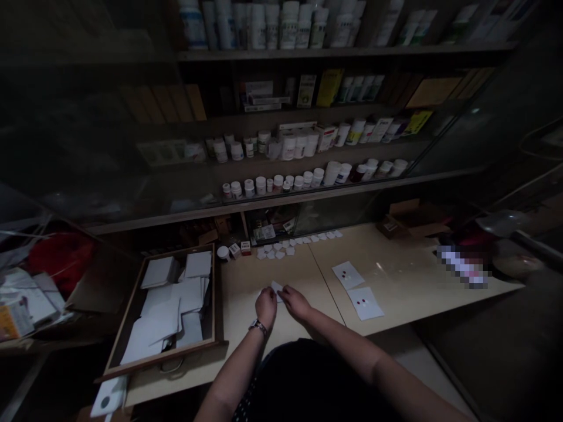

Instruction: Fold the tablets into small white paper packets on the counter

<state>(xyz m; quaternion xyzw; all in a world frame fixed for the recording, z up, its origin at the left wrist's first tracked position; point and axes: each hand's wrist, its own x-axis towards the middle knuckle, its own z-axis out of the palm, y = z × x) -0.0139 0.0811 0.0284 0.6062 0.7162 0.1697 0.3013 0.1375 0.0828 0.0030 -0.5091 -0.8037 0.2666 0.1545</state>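
Between my two hands is a small white sheet of paper (277, 286), partly folded and lying close to the tabletop. My left hand (266, 306) pinches its left side, and a watch or bracelet circles that wrist. On its right edge the fingers of my right hand (294, 302) are closed. To the right lie two flat white paper squares, a farther one (352, 271) and a nearer one (372, 296), each bearing a few small red and pale pills (358, 303). Several small folded paper packets (279, 254) sit in rows beyond my hands.
At left, a wooden tray (215, 305) holds stacks of white paper (158, 319). Small medicine boxes (245, 248) and a white jar (223, 253) stand behind it. Shelves of bottles (288, 146) rise at the back. An open cardboard box (411, 220) sits at the far right.
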